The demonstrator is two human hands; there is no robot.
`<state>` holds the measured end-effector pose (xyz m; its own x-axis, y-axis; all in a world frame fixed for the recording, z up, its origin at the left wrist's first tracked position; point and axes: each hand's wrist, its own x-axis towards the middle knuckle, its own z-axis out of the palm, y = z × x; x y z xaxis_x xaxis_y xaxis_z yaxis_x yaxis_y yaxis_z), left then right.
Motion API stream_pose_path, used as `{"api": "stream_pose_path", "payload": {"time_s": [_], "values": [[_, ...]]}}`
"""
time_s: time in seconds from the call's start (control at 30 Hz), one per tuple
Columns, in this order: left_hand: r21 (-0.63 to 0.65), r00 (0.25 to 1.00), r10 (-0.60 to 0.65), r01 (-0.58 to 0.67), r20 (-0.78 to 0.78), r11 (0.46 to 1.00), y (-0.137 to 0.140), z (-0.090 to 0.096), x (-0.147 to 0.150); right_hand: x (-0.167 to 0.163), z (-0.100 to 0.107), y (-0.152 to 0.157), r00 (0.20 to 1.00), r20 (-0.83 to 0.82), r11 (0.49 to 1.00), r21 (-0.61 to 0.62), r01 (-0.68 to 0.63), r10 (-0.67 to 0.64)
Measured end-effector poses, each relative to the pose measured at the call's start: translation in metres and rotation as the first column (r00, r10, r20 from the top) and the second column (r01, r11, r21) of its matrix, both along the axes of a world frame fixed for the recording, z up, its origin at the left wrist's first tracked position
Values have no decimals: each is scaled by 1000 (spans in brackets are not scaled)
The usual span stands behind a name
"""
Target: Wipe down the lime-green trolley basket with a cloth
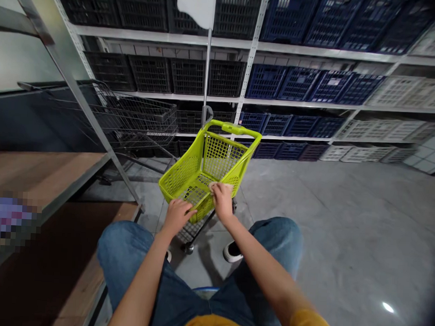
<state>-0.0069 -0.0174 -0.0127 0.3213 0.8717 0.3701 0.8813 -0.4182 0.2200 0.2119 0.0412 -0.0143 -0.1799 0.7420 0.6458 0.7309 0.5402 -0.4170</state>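
Observation:
In front of my knees stands a small lime-green child-size shopping cart (176, 178) with a perforated plastic basket and a pole rising from its handle side. My left hand (177, 215) grips the near rim of the basket, fingers over the edge and thumb towards the right. With my right hand (222, 198) I press a pale cloth (228, 187) against the rim near the basket's right corner. Most of the cloth is hidden under the fingers. A white flag-like panel (197, 5) tops the pole.
A dark wire shopping cart (143, 115) stands behind to the left. Metal-framed shelving with wooden boards (45, 168) runs close along my left side. White racks (301, 104) at the back hold black, blue and white crates. Grey floor (345, 228) extends to the right.

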Motion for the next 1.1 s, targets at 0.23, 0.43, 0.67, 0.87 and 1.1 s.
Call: {"api": "stream_pose_path", "payload": {"time_s": [0.23, 0.43, 0.67, 0.87, 1.1], "values": [[-15, 999, -9, 9, 41, 1000, 3, -2, -7, 16, 19, 17, 959, -284, 997, -74, -8, -14], [-38, 998, -9, 11, 55, 999, 4, -2, -4, 42, 15, 65, 950, -291, 990, -116, 84, -114], [-39, 999, -3, 5, 53, 999, 5, -4, -1, 53, 8, 52, 990, 139, 1000, 3, 3, -3], [-50, 997, -16, 20, 74, 999, 4, -2, -1, 48, 29, 54, 972, 234, 998, -42, 50, -39], [-60, 1000, 0, 2, 24, 998, 6, 2, -1, -17, 1, -22, 921, 349, 982, 13, -190, 173]]}}
